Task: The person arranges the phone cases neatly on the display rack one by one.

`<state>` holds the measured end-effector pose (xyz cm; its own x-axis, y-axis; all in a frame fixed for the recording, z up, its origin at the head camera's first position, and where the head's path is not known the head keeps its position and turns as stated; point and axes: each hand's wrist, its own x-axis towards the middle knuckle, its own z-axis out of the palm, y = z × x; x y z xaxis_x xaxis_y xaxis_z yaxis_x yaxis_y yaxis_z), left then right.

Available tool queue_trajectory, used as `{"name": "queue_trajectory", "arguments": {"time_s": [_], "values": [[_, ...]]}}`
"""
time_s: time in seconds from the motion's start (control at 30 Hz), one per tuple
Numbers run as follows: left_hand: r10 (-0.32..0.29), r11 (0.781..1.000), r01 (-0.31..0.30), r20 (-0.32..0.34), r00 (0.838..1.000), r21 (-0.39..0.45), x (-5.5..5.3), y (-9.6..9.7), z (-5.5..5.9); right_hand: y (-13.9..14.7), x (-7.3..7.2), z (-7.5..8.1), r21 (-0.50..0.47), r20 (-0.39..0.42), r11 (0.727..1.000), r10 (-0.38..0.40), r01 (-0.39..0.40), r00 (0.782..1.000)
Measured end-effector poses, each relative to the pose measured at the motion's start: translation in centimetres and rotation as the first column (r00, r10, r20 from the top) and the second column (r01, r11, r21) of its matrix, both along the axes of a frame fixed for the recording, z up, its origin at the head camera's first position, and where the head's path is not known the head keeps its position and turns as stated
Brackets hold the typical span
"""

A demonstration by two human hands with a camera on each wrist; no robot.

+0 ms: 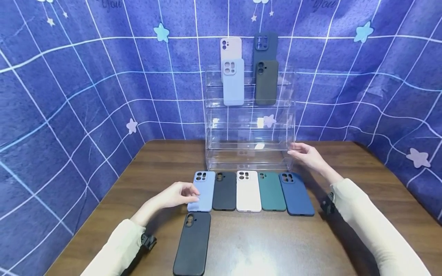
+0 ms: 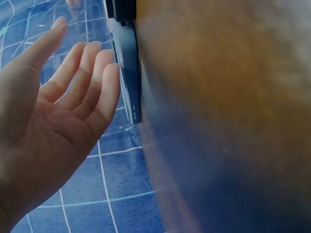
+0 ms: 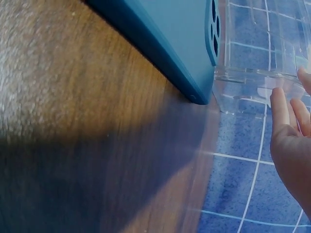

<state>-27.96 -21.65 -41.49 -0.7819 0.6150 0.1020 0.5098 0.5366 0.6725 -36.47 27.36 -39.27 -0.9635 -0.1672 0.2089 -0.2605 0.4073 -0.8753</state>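
My left hand (image 1: 176, 195) hovers with loosely bent fingers at the left edge of a light blue phone case (image 1: 206, 193), overlapping it in the head view. Seen from the left wrist, the thumb stands apart from the fingers (image 2: 104, 87) and nothing lies between them. My right hand (image 1: 309, 157) is at the right side of a clear tiered display rack (image 1: 250, 167), fingertips right at its edge. The right wrist view shows those fingers (image 3: 279, 109) mostly straight beside the rack's clear wall. A dark blue phone case (image 1: 297, 195) lies nearest that hand on the table.
Between the blue cases lie a black case (image 1: 225, 193), a white case (image 1: 249, 195) and a green case (image 1: 272, 193). Another black case (image 1: 192, 245) lies in front. The rack's upper tiers hold pink (image 1: 232, 48), light blue (image 1: 233, 88), navy (image 1: 267, 53) and dark olive (image 1: 266, 90) cases.
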Motion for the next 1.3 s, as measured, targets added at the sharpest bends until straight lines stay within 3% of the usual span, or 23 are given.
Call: {"name": "queue_trajectory", "arguments": {"time_s": [0.1, 0.3, 0.73, 1.07, 1.3], "values": [[-0.043, 0.999, 0.043, 0.014, 0.999, -0.018, 0.2, -0.2, -0.1, 0.1, 0.0, 0.0, 0.020, -0.015, 1.000, -0.009, 0.009, 1.000], [-0.041, 0.998, 0.044, 0.077, 0.996, -0.039, 0.7, -0.6, -0.2, 0.3, -0.1, 0.1, 0.033, -0.042, 0.999, -0.005, 0.007, 0.999], [-0.101, 0.995, 0.097, 0.215, 0.971, 0.029, 1.6, -0.7, -0.4, 0.5, -0.4, 0.0, 0.022, -0.034, 1.000, 0.018, -0.017, 0.999], [-0.064, 0.989, 0.082, 0.137, 0.988, -0.125, 2.5, -0.8, -0.2, 0.3, -0.4, 0.0, 0.044, -0.032, 0.999, 0.016, -0.015, 0.999], [-0.140, 0.985, 0.148, 0.091, 0.986, -0.089, 2.7, -0.9, -0.2, 0.1, -0.3, 0.1, 0.003, -0.009, 1.000, 0.030, -0.030, 0.999]]}}
